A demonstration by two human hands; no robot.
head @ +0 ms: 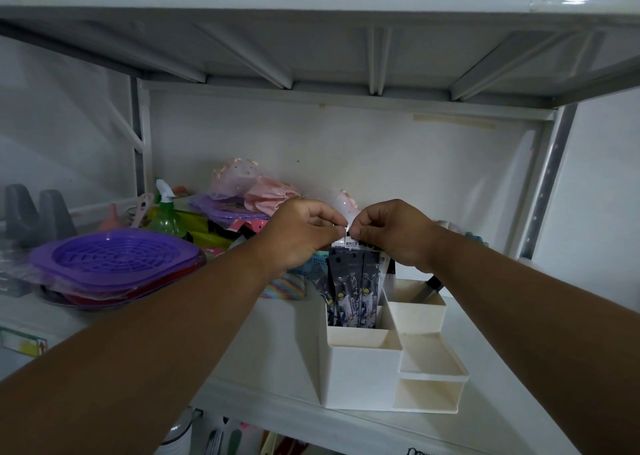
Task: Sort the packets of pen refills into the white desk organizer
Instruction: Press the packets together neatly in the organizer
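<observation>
I observe my left hand and right hand both pinching the white top edge of one of the refill packets, which stand upright in the rear-left compartment of the white desk organizer. The organizer sits on a white metal shelf, beside stacked purple trays and a green spray bottle. The dark object in the organizer's rear-right compartment is partly hidden behind my right wrist; the goods below the shelf are cut off.

My left hand and right hand pinching the white top of a refill packet, dark packets upright in the white desk organizer on the shelf, purple trays stacked left
</observation>
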